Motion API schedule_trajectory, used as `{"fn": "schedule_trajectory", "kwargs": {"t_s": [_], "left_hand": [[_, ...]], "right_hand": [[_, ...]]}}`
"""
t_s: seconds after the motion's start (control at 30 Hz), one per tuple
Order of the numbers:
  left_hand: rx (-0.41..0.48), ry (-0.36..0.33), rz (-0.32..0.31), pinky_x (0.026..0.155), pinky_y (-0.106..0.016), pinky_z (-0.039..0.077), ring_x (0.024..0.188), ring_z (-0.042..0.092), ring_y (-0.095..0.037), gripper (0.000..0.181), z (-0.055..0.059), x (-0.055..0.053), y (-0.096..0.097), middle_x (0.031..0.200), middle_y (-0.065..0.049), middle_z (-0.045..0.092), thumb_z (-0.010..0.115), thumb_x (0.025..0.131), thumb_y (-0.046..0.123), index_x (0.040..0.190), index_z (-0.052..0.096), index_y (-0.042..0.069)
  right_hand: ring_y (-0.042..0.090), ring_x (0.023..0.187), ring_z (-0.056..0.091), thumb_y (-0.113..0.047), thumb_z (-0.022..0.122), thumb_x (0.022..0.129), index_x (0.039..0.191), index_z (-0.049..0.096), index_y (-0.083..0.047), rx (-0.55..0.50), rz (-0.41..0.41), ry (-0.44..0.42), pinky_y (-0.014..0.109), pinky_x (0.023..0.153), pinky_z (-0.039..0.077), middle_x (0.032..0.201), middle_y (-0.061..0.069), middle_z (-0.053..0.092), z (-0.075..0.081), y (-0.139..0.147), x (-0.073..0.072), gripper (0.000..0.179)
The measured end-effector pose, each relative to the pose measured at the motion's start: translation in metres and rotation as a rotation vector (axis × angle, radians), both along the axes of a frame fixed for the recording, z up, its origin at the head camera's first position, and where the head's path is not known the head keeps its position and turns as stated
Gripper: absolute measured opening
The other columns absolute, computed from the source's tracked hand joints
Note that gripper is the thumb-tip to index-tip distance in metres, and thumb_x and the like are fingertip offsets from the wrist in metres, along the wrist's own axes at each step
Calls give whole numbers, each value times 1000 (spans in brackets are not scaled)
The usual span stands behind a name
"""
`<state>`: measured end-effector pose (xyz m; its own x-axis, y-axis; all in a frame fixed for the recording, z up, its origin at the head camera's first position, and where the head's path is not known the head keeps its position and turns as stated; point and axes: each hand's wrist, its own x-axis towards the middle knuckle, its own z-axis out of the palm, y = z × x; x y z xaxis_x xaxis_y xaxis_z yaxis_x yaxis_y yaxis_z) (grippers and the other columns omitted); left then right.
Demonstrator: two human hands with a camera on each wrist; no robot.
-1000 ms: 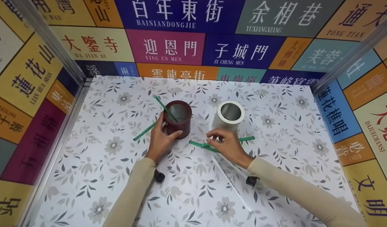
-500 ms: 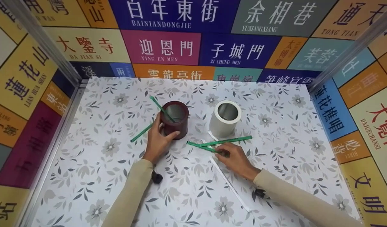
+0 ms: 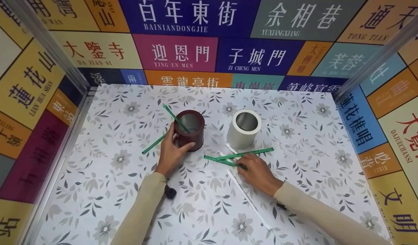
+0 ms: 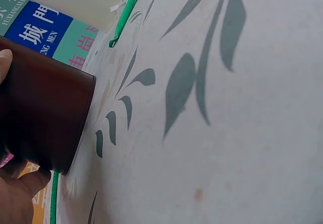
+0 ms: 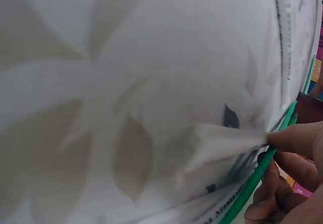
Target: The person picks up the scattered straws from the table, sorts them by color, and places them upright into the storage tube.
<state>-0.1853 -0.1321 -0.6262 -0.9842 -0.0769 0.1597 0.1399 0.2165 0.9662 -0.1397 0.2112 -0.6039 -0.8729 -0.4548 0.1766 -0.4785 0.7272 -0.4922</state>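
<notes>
My left hand [image 3: 172, 154] grips a dark red cup [image 3: 191, 139] standing on the table, its thumb at the near side. A green wrapped straw [image 3: 171, 111] leans in that cup, sticking out to the left. My right hand [image 3: 258, 172] has its fingertips down at a cluster of thin straws. In the right wrist view thumb and finger pinch what looks like a white wrapped straw [image 5: 222, 141], its near end blurred. Crossed green straws [image 3: 246, 153] lie right beside the fingertips, which partly cover the lower one. A white cup [image 3: 244, 132] stands just beyond.
Another green straw [image 3: 153, 143] lies left of the dark red cup, partly behind my left hand. A white straw [image 3: 249, 199] with printing lies slantwise nearer me. The floral tabletop [image 3: 134, 190] is bounded by panels [image 3: 181, 52] with printed signs at the back and sides.
My right hand has come down and slightly toward me from in front of the white cup, and its fingers now pinch among the straws. The left hand keeps its grip on the dark red cup.
</notes>
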Motion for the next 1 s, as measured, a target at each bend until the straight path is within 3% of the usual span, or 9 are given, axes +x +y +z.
{"fn": "schedule_trajectory", "kwargs": {"t_s": [0.13,0.27,0.43,0.7,1.0], "left_hand": [[11,0,1,128,-41,40,159,41,-30,113,1,0,-1,176,-8,37,97,88,23,177,27,20],[12,0,0,128,-41,40,159,41,-30,114,2,1,-3,176,-8,37,98,88,25,177,26,19],[0,6,2,127,-38,40,160,40,-29,115,2,2,-4,176,-7,37,97,88,29,177,25,20],[8,8,-3,127,-39,40,159,41,-30,113,3,0,-2,175,-8,39,96,89,28,177,26,18],[-10,-3,10,127,-40,41,158,43,-32,114,3,0,1,175,-10,38,97,88,25,177,26,15]], "right_hand": [[23,99,69,-4,85,95,105,86,-8,-58,6,-81,43,86,61,105,4,75,14,-1,-2,11],[15,89,65,-5,83,97,104,87,-12,-188,-3,-212,33,78,56,99,-3,74,34,-6,-5,10],[17,83,62,-9,82,99,103,88,-15,-315,17,-289,30,74,50,95,-7,77,62,-16,-11,9],[20,79,65,-9,84,97,102,89,-15,-423,35,-296,27,72,54,93,-3,80,92,-40,-25,10],[16,78,61,-9,81,100,103,87,-15,-446,83,-205,27,71,49,91,-5,76,114,-67,-47,8]]}}
